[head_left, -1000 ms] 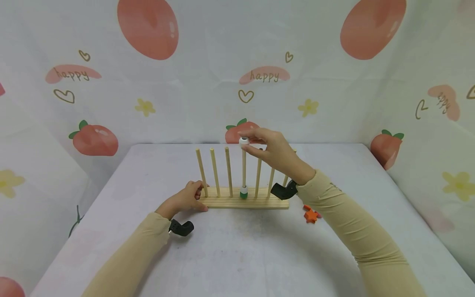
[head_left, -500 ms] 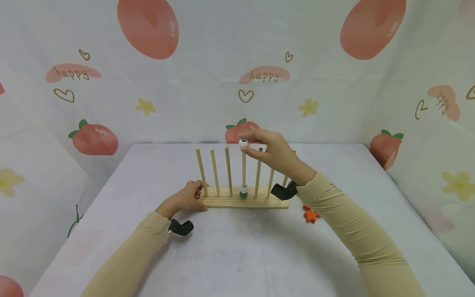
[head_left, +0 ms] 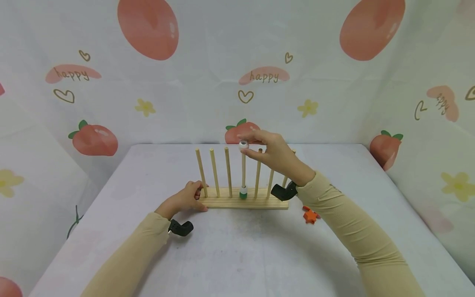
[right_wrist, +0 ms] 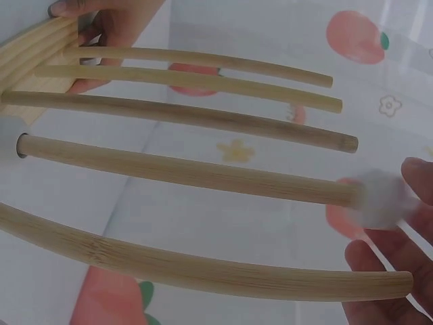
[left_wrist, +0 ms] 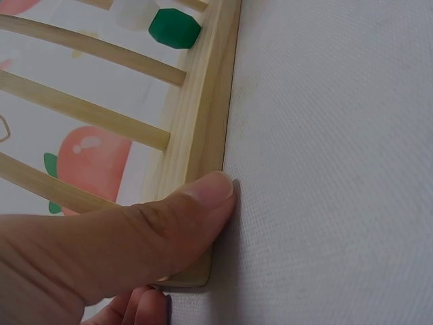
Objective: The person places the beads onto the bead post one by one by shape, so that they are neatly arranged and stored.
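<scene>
A: What does the right hand [head_left: 277, 153] hold?

B: A round white bead [head_left: 243, 144], pinched in a narrow grip between thumb and fingers at the top of the middle rod [head_left: 243, 169]. The dark hole shows from above; blur in the right wrist view hides how far the rod enters it.

A: And the left hand [head_left: 184, 200]?

B: Its grip holds one end of a wooden rack [head_left: 226, 203], thumb along the front edge, fingers curled behind. Seven slender round rods rise in a row from the flat, pale base, streaked with grain.

A: Anything at the foot of that middle rod?

B: A faceted green bead [left_wrist: 174, 28] sits on the base, with a lower white bead [head_left: 243, 190] stacked directly above, both around the rod.

A: The surface and the room?

B: White cloth with a fine weave covers the table [head_left: 230, 255], where orange star pieces [head_left: 310, 217] lie near the rack's right end, partly behind a ribbed beige sleeve [head_left: 352, 222]. Behind hangs a pale fabric backdrop [head_left: 193, 103], softly creased, printed with red fruit, yellow flowers, outlined hearts and the word "happy".
</scene>
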The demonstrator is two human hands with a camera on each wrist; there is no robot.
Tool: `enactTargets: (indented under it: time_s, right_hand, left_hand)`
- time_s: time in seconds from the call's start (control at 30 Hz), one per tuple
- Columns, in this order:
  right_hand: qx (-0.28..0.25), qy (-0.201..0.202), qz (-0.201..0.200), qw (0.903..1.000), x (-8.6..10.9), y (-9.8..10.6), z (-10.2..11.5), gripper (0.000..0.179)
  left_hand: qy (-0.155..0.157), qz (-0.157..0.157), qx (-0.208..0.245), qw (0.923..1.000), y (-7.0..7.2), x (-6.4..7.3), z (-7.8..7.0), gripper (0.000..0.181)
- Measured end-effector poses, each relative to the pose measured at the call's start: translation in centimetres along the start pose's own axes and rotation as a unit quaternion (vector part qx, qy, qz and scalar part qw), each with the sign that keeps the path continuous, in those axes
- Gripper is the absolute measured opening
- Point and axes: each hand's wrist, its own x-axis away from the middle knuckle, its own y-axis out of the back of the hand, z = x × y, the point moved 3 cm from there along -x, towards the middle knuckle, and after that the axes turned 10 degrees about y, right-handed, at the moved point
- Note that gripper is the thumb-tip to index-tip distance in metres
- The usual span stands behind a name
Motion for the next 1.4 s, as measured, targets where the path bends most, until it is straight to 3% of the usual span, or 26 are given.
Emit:
enactTargets:
  time_s: [0.37, 0.83, 1.13, 1.4]
  right_hand:
    - [-0.009, 0.01, -0.012, 0.9998, 0.0, 0.2, 0.2, 0.035]
    - [-0.018, 0.081, -0.109, 0.9906, 0.6, 2.6, 1.2, 0.04]
    - [-0.036, 0.077, -0.154, 0.9844, 2.8, 4.9, 2.5, 0.045]
    - [-0.032, 0.092, -0.186, 0.9777, 6.4, 6.4, 3.1, 0.047]
  left_hand:
    - [0.011, -0.001, -0.002, 0.9999, 0.1, 0.1, -0.2, 0.07]
    - [0.014, -0.003, -0.002, 0.9999, 0.0, 0.2, -0.3, 0.071]
    - [0.021, -0.003, 0.0, 0.9998, 0.0, 0.0, -0.1, 0.072]
    - [0.018, -0.007, -0.007, 0.9998, -0.1, 0.0, -0.1, 0.071]
